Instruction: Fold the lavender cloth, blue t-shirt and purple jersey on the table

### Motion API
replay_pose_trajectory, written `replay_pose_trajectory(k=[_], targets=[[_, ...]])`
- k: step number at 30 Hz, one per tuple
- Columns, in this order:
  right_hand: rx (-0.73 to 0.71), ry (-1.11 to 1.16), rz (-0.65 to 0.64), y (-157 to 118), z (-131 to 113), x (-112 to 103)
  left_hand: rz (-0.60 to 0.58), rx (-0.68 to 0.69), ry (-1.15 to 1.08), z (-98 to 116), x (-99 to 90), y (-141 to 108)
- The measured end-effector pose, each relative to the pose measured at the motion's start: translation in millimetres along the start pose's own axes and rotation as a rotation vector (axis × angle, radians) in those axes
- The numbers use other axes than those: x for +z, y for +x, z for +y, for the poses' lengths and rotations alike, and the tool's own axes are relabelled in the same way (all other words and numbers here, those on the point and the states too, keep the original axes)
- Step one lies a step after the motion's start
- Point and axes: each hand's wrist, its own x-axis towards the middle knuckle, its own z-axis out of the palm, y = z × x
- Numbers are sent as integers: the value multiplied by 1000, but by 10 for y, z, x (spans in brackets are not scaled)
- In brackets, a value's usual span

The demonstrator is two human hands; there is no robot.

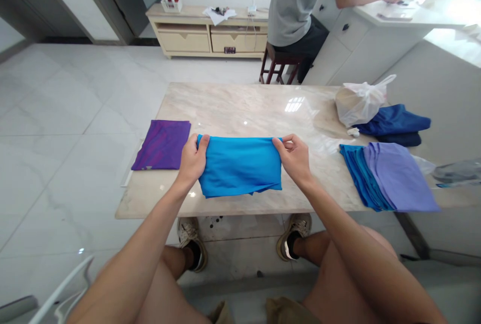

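Observation:
A bright blue folded cloth (240, 166) hangs between my two hands over the front half of the marble table (240, 108). My left hand (194, 156) pinches its upper left corner, thumb on the near face. At the upper right corner, my right hand (295, 156) grips the cloth between thumb and fingers. The cloth's top edge is taut and nearly level; its lower edge is uneven, with layers showing. To the left of my left hand lies a folded purple cloth (163, 144) on the table.
At the table's right are stacked blue folded cloths (366, 176), a lavender cloth (400, 176), dark blue fabric (394, 118) and a white plastic bag (358, 103). Beyond the table, a person (300, 8) sits on a wooden stool (281, 61) near a low cabinet (210, 36).

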Motion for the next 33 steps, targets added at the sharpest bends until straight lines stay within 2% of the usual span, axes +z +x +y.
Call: replay_pose_trajectory(k=[4, 6, 9, 11, 14, 17, 22, 27, 33], targets=[[117, -212, -127, 15, 294, -47, -229, -219, 289, -190, 66, -2], [73, -356, -199, 13, 401, -120, -264, -183, 446, -224, 54, -63], [-111, -486, -387, -29, 415, -277, -315, 66, 518, -202, 32, -221], [-176, -490, -582, -74, 350, -386, -431, 248, 468, -189, 38, -330], [-175, -491, -806, -134, 253, -518, -673, 495, 447, -221, 69, -436], [-169, -497, -914, -173, 251, -605, -826, 658, 521, -280, 77, -462], [-240, -474, -948, -268, 390, -640, -846, 738, 614, -319, 43, -454], [-355, -483, -956, -417, 503, -591, -816, 790, 588, -346, 58, -498], [-479, -516, -901, -518, 579, -615, -813, 837, 548, -408, 18, -534]])
